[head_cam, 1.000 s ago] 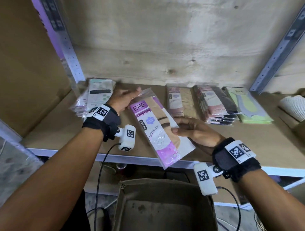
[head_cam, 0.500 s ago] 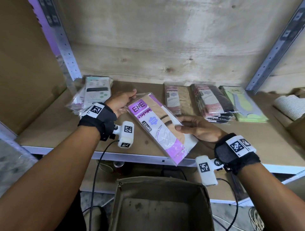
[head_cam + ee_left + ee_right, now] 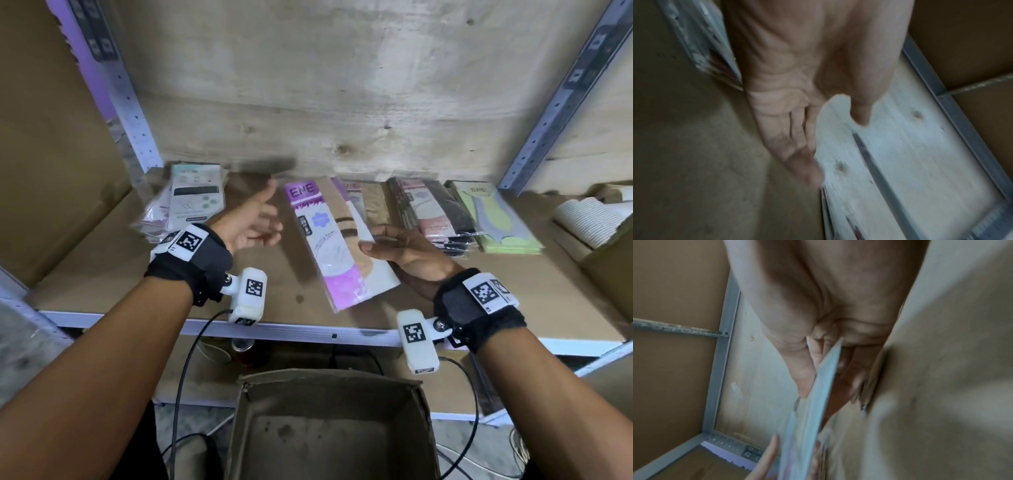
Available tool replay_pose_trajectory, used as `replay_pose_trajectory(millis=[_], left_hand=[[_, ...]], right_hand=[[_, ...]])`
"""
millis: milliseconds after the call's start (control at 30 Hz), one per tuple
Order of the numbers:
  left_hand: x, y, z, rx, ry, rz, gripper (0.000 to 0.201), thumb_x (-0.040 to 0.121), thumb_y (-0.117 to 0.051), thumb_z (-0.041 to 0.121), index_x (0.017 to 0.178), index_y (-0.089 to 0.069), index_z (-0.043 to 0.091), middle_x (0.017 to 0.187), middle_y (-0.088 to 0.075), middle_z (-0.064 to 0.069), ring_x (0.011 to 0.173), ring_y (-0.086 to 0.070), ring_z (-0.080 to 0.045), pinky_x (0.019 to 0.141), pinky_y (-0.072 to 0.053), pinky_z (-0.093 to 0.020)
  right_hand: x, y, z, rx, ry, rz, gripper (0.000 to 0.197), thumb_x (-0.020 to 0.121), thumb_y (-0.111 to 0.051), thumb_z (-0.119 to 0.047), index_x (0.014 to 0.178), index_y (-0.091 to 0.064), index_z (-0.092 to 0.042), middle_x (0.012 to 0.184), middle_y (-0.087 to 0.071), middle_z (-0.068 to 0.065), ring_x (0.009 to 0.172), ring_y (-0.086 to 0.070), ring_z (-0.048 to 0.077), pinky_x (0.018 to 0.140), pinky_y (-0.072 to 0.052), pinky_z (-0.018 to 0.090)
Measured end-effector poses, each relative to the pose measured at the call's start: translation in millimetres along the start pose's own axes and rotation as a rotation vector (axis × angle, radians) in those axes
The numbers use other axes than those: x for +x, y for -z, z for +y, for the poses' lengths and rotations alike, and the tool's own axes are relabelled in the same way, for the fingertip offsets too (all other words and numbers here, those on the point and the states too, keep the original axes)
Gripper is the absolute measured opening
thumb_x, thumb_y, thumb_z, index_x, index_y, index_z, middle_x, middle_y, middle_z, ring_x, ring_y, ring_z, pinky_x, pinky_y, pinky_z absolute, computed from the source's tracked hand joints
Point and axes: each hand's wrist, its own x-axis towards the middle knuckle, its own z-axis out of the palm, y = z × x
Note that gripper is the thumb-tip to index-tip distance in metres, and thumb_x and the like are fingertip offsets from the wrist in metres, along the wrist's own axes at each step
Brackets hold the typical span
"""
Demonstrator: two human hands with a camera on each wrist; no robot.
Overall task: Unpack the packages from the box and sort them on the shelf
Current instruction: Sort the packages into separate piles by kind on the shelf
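A flat clear package with a purple "ENE" card and beige stockings (image 3: 329, 240) hangs just above the shelf board (image 3: 281, 270), its top end near the back wall. My right hand (image 3: 394, 245) pinches its right edge, thumb on top and fingers beneath; in the right wrist view the package (image 3: 818, 394) runs edge-on between thumb and fingers. My left hand (image 3: 253, 222) is open to the left of the package, fingers spread, touching nothing. The left wrist view shows that left hand (image 3: 797, 121) empty over the shelf. The cardboard box (image 3: 329, 428) stands open below.
Package stacks lie along the back of the shelf: a white-green stack (image 3: 191, 202) at left, beige ones (image 3: 368, 202), pink-black ones (image 3: 431, 212) and green ones (image 3: 493, 219) at right. A ribbed white roll (image 3: 589, 219) sits far right. Metal uprights (image 3: 130, 102) frame the bay.
My left hand let go of the package's top corner and opened beside it. My right hand carried the package further back and right, straightening it toward the beige stack.
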Motion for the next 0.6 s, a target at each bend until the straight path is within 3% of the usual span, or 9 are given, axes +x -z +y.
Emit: replay_pose_trajectory(millis=[100,200,300,400,467,533,600], left_hand=[[-11.5,-10.5,-3.6,0.149,0.03,-0.232,0.066,0.077,-0.077,0.048,0.126,-0.056,0.01,0.113,-0.068,-0.015,0.087,-0.075,-0.025,0.07,-0.061,-0.029],[-14.2,-10.5,0.8,0.173,-0.055,-0.324,0.032,0.084,-0.076,0.022,0.113,-0.067,0.011,0.103,-0.076,-0.007,0.085,-0.074,-0.016,0.071,-0.061,-0.024],[-7.4,-1.4,4.6,0.167,-0.1,-0.266,0.015,0.085,-0.074,0.011,0.1,-0.072,0.009,0.093,-0.078,-0.007,0.075,-0.073,-0.012,0.063,-0.058,-0.018],[3.1,3.0,5.7,0.176,-0.086,-0.208,0.018,0.085,-0.073,0.005,0.102,-0.069,0.0,0.078,-0.078,-0.003,0.066,-0.073,-0.009,0.057,-0.058,-0.017],[10.2,3.5,6.1,0.183,-0.067,-0.159,0.022,0.086,-0.071,0.002,0.106,-0.067,-0.006,0.071,-0.076,-0.003,0.06,-0.072,-0.009,0.056,-0.058,-0.017],[18.0,2.4,6.8,0.215,-0.071,-0.08,0.027,0.086,-0.071,0.001,0.111,-0.066,-0.009,0.069,-0.074,-0.005,0.051,-0.069,-0.007,0.055,-0.056,-0.017],[25.0,-1.6,7.5,0.239,-0.069,-0.013,0.032,0.086,-0.07,0.0,0.115,-0.063,-0.011,0.08,-0.075,-0.012,0.05,-0.067,-0.008,0.056,-0.055,-0.017]], right_hand=[[10.2,-14.4,-7.2,0.067,-0.005,0.108,0.028,0.082,-0.072,0.002,0.108,-0.061,0.0,0.113,-0.065,0.028,0.1,-0.064,0.033,0.099,-0.048,0.046],[28.6,-31.3,-15.1,0.038,-0.008,0.162,0.027,0.078,-0.078,-0.001,0.1,-0.062,-0.001,0.113,-0.069,0.027,0.106,-0.067,0.039,0.102,-0.049,0.047],[49.2,-45.1,-18.6,-0.055,-0.059,0.231,0.034,0.076,-0.082,-0.008,0.104,-0.063,-0.003,0.109,-0.071,0.02,0.1,-0.07,0.035,0.092,-0.055,0.047],[67.0,-54.3,-22.7,-0.123,-0.114,0.233,0.025,0.076,-0.078,0.003,0.096,-0.064,0.001,0.097,-0.071,0.02,0.074,-0.073,0.029,0.064,-0.061,0.038],[80.5,-58.0,-27.5,-0.351,-0.153,0.245,0.024,0.072,-0.079,0.002,0.093,-0.067,0.001,0.089,-0.071,0.017,0.07,-0.07,0.028,0.066,-0.06,0.036],[93.8,-60.6,-34.4,-0.63,-0.195,0.243,0.026,0.072,-0.082,-0.011,0.092,-0.068,-0.002,0.081,-0.067,0.01,0.069,-0.064,0.024,0.068,-0.054,0.031],[105.1,-62.6,-40.2,-0.775,-0.232,0.247,0.036,0.071,-0.084,-0.02,0.096,-0.067,-0.001,0.089,-0.067,0.011,0.083,-0.065,0.025,0.074,-0.053,0.032]])
